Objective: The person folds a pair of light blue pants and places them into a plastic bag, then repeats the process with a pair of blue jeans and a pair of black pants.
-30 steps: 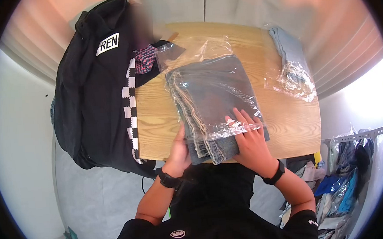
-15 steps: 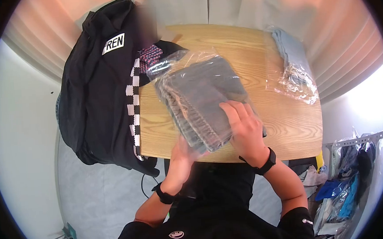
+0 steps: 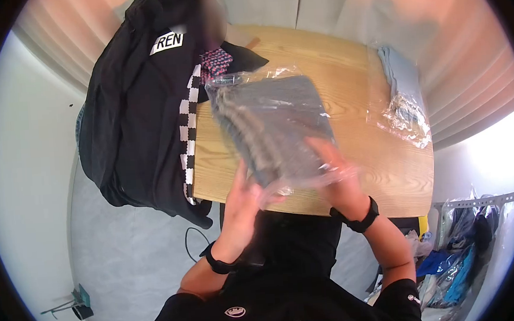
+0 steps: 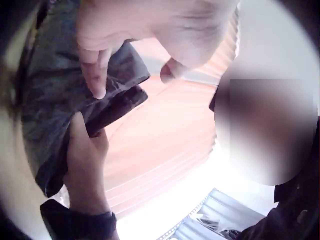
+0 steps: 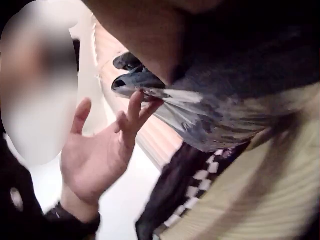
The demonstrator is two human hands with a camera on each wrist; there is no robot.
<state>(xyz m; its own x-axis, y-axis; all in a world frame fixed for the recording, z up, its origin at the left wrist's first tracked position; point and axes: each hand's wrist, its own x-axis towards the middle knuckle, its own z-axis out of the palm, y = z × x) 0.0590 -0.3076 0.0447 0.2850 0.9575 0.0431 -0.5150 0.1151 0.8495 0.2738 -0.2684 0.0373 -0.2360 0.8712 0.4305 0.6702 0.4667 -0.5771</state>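
Jeans (image 3: 292,108), folded inside a clear plastic bag (image 3: 278,72), lay over the left half of the table (image 3: 390,179), their lower end by its near edge. The right hand (image 3: 345,184) pinched their right side, fingers on top and thumb against the other face. The left hand (image 3: 242,204) was spread, thumb well apart, its fingertips touching the bundle's near left end. For tidy handling, a firm right grip seemed wise, with the left fingers supporting the folds and smoothing the plastic gently; tugging at the film could have stretched it or shifted the layered frayed seams inside.
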